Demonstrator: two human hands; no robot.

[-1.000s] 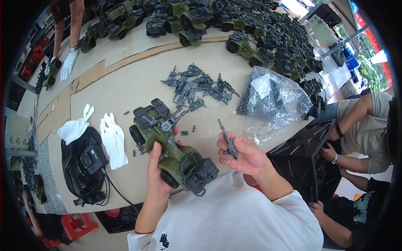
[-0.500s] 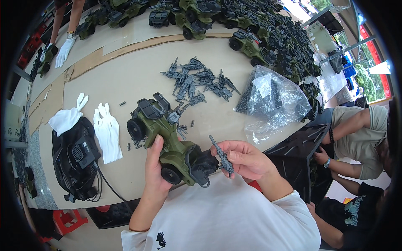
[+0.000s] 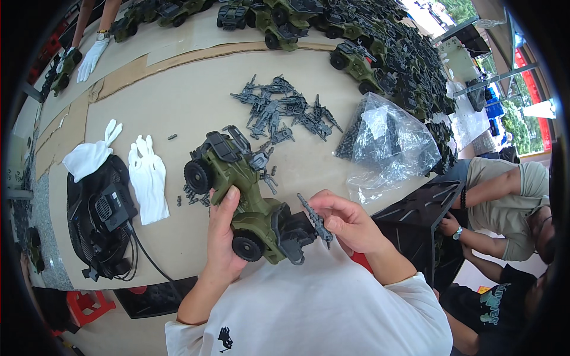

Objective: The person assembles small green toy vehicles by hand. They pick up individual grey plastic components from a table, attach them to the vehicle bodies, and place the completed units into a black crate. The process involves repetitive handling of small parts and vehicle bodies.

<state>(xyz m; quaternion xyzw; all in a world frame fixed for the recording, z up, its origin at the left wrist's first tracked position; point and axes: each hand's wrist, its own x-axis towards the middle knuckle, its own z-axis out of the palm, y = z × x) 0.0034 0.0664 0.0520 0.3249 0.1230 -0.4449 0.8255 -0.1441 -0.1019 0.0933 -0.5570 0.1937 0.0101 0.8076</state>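
Note:
My left hand (image 3: 221, 237) is closed around the side of a green toy military vehicle (image 3: 252, 204) with black wheels, held tilted above the table's near edge. At its near right end is a black part (image 3: 291, 231). Between the thumb and fingers of my right hand (image 3: 353, 228) is a grey toy machine gun (image 3: 316, 219), right beside that black part; whether the two touch I cannot tell. Farther up the table lies a loose heap of similar grey toy guns (image 3: 276, 110). Small dark pieces (image 3: 191, 194) lie by the vehicle's rear wheel, partly hidden behind it.
White gloves (image 3: 148, 181) and a black mesh bag (image 3: 98, 219) with a cabled device lie at left. A clear plastic bag (image 3: 392, 148) of dark parts sits at right. Many toy vehicles (image 3: 392, 65) are piled behind. A gloved co-worker's hand (image 3: 92, 59) is far left; people sit at right.
The vehicle has turned slightly in my left hand, and its black end has moved a little to the right, closer to the toy gun. My right hand still holds the gun.

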